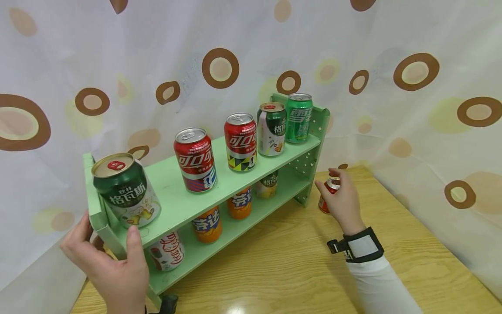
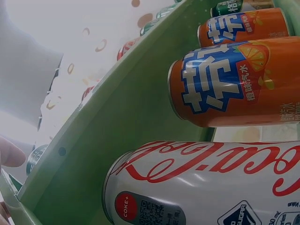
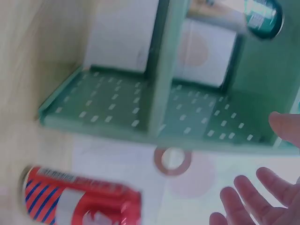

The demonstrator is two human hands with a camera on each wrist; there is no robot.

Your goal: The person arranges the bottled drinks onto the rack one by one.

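My left hand grips the left end of a light green two-tier rack, thumb against the front edge of the upper shelf. Just above that thumb stands a green and white can with a gold top. My right hand is past the rack's right end, fingers spread and holding nothing. In the head view it partly covers a red can standing on the table. The right wrist view shows that red can apart from the fingertips.
Along the upper shelf stand two red cola cans, another green and white can and a green can. The lower shelf holds a white cola can, orange cans and a green-and-white can. A patterned curtain hangs behind the wooden table.
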